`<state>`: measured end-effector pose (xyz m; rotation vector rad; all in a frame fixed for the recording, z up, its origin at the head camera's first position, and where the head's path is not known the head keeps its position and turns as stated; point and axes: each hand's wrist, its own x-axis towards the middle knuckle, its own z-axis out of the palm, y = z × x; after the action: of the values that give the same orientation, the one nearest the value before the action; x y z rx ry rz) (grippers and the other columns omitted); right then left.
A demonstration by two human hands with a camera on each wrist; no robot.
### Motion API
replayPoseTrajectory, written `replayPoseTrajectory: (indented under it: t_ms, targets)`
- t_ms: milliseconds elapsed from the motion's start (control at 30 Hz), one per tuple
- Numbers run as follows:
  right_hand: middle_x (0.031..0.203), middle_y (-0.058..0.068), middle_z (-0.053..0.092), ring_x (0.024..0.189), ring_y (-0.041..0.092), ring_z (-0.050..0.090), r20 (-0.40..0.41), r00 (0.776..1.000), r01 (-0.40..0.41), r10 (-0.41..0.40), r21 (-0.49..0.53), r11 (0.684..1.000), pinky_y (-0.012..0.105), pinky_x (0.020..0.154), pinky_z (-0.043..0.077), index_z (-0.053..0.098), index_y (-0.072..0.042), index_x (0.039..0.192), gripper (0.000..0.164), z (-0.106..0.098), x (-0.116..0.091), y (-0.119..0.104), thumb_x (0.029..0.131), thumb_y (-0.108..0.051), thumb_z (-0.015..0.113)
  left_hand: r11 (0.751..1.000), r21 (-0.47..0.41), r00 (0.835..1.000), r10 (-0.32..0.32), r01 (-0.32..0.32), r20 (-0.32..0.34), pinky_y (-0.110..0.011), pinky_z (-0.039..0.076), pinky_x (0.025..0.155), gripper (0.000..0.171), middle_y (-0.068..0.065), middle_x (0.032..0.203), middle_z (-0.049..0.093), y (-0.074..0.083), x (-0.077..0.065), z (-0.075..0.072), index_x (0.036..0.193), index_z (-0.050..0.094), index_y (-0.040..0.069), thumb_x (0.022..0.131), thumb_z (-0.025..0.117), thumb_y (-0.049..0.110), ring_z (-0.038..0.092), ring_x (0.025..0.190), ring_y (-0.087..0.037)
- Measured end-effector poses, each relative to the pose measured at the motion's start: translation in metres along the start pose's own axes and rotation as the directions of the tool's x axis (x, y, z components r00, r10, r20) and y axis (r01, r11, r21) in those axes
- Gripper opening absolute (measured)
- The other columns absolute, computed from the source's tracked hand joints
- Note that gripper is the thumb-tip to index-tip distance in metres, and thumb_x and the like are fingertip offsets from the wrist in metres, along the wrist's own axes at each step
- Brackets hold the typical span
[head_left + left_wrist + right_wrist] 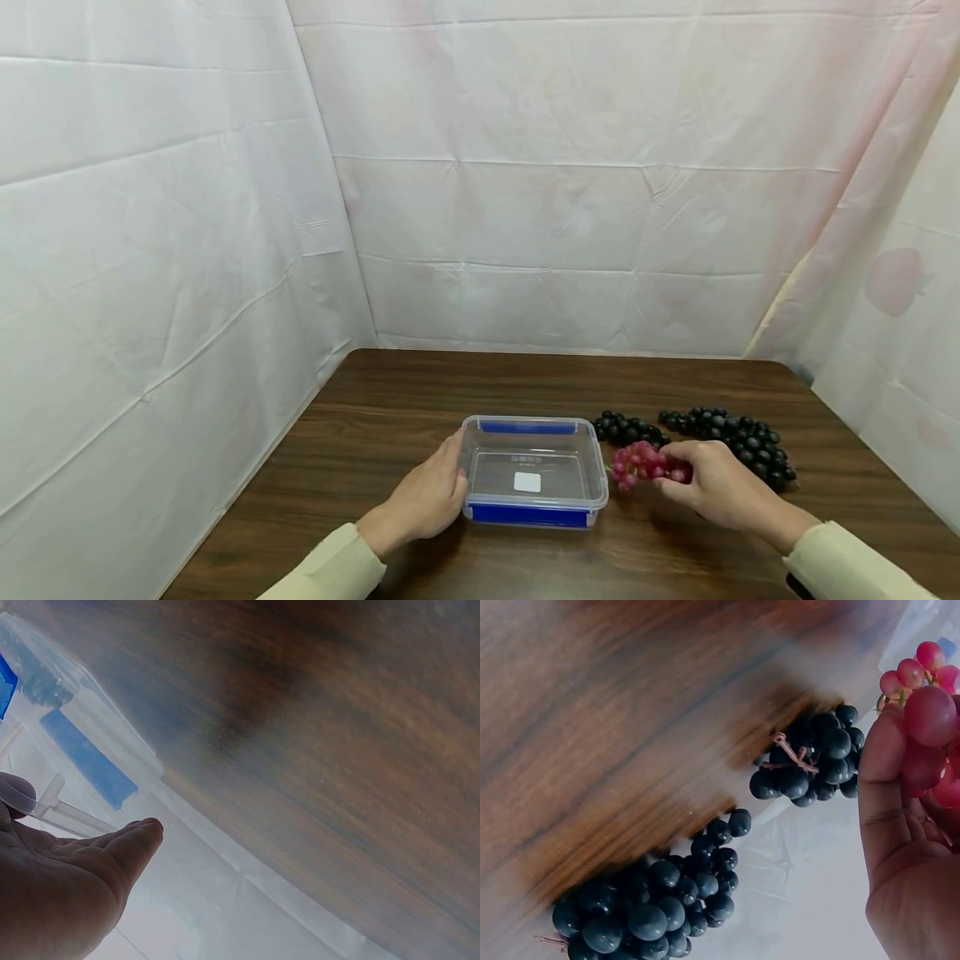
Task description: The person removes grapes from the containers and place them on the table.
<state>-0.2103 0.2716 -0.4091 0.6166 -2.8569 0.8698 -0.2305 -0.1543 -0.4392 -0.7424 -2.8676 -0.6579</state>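
A clear plastic food container [527, 475] with blue latches stands on the table, without a lid on it. My left hand [427, 492] rests against its left wall, fingers rather straight; in the left wrist view the fingers [112, 859] lie along the clear edge. To the right of the container, my right hand [720, 483] grips a bunch of red grapes [636, 462] between thumb and fingers. The red grapes [930, 709] show beside the fingers in the right wrist view, partly hidden by the hand.
Behind the red grapes lies a small bunch of black grapes [626, 429]. A larger black bunch [738, 442] lies farther right, partly behind my right hand. The dark wooden table [450, 379] is bordered by white cloth [525, 208] at the back and sides.
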Motion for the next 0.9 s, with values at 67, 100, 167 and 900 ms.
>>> replayPoseTrajectory:
  t_ms: [67,100,167,900]
  targets:
    - [0.067,-0.014,0.058,0.054,0.002,0.051,0.007,1.0,-0.002,0.002,-0.003,1.0,0.024,0.048,0.046,0.07,0.004,0.12,0.037,0.002,0.0,0.002,0.092,-0.019,0.075,1.0,0.0,1.0,-0.001,0.001,0.001,-0.049,0.041,0.113,0.065,-0.021,0.161,0.036,0.0,0.0,0.0,0.161,0.02,-0.004,0.103,0.043,0.017,0.043,0.143,-0.033]
    - [0.067,-0.015,0.058,0.053,0.002,0.05,0.012,1.0,0.001,0.0,-0.004,1.0,0.024,0.048,0.046,0.07,0.004,0.12,0.037,0.003,0.0,0.002,0.092,-0.019,0.075,1.0,0.0,1.0,-0.002,0.002,0.001,-0.049,0.041,0.113,0.065,-0.021,0.161,0.035,0.0,0.0,0.0,0.161,0.02,-0.004,0.103,0.043,0.017,0.043,0.143,-0.033]
    - [0.067,-0.015,0.058,0.053,0.002,0.05,0.027,1.0,-0.009,0.009,-0.002,1.0,0.024,0.047,0.046,0.07,0.004,0.121,0.037,0.004,-0.001,0.003,0.092,-0.019,0.074,1.0,-0.001,1.0,-0.002,0.002,0.003,-0.05,0.041,0.114,0.065,-0.021,0.161,0.035,0.0,0.0,0.001,0.161,0.02,-0.004,0.103,0.043,0.017,0.042,0.143,-0.033]
    - [0.07,-0.006,0.056,0.047,0.003,0.039,0.156,0.984,-0.084,0.088,-0.029,0.996,0.025,0.046,0.04,0.07,-0.001,0.117,0.042,0.011,-0.007,0.012,0.087,-0.027,0.081,1.0,0.01,0.999,0.018,-0.018,-0.031,-0.05,0.041,0.114,0.063,-0.026,0.158,0.038,0.002,0.0,-0.001,0.158,0.024,-0.009,0.102,0.044,0.013,0.044,0.142,-0.035]
